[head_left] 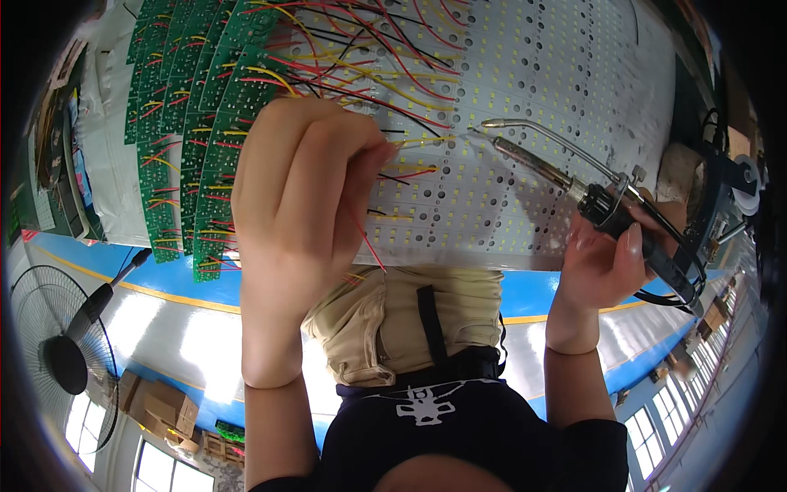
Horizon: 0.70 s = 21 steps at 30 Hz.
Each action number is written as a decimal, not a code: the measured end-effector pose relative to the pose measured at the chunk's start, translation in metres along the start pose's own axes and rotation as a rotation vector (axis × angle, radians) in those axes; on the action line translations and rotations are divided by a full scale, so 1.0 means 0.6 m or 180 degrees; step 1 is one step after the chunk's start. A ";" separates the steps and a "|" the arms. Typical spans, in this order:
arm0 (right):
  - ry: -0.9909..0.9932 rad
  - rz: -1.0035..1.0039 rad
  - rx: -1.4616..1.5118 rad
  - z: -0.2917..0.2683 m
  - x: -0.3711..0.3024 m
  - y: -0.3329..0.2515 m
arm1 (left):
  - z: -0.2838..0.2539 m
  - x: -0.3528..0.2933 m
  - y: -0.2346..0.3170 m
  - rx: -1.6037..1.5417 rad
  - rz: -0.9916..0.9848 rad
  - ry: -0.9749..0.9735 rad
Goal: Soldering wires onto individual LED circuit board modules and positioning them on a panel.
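Observation:
My left hand (299,176) is closed in a pinch over the left part of the white LED panel (525,82). From its fingertips a thin yellow wire (426,140) runs right across the panel. My right hand (602,262) is wrapped round the black handle of a soldering iron (533,164), which has a curved metal solder-feed tube (545,131) fixed alongside. The iron's tip points left, close to the yellow wire's end; whether they touch I cannot tell. Green circuit boards (215,123) overlap in rows left of my left hand, with red, black and yellow wires reaching onto the panel.
A dark stand with a pale spool (744,203) is at the right edge of the table. Black cable hangs by the iron's handle. On the lower left are a black fan (65,365) and cardboard boxes (168,406). The table's near edge runs in front of my body.

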State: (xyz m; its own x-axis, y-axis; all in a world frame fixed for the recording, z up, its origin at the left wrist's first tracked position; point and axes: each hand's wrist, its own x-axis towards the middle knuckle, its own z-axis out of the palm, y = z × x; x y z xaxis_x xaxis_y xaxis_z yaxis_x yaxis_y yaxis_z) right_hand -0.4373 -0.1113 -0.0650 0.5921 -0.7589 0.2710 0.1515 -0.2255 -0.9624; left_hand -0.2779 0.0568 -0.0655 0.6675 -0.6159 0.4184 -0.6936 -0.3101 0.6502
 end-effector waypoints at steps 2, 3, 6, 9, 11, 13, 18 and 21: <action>-0.0274 -0.0090 -0.0474 -0.011 -0.001 -0.005 | 0.000 0.000 -0.001 0.0016 -0.0057 0.0033; -0.0283 -0.0079 -0.0494 -0.012 0.000 0.002 | -0.002 -0.001 -0.004 0.0143 0.0063 -0.0038; -0.0051 -0.0198 -0.0731 -0.019 -0.012 0.008 | -0.005 -0.001 0.000 0.0287 0.0146 -0.0149; -0.0227 0.0241 -0.0765 -0.025 -0.017 -0.009 | -0.002 -0.005 0.000 0.0322 0.0105 -0.0163; -0.0247 0.0180 -0.0751 -0.029 -0.014 -0.009 | 0.000 -0.004 0.001 0.0317 0.0101 -0.0135; -0.0270 0.0113 -0.0727 -0.028 -0.007 -0.006 | -0.001 0.002 0.000 0.0421 0.0210 -0.0153; -0.0132 -0.0248 -0.1349 -0.017 -0.006 0.003 | -0.004 -0.001 -0.001 0.0454 0.0205 -0.0092; -0.0054 -0.0171 -0.1499 -0.014 -0.005 -0.002 | 0.001 0.000 -0.003 0.0398 0.0192 -0.0072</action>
State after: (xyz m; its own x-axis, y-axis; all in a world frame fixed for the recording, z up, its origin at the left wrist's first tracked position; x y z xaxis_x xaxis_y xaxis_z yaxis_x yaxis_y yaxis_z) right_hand -0.4458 -0.1139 -0.0646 0.6066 -0.7294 0.3162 -0.1909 -0.5198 -0.8327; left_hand -0.2767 0.0571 -0.0668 0.6183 -0.6519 0.4390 -0.7616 -0.3589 0.5396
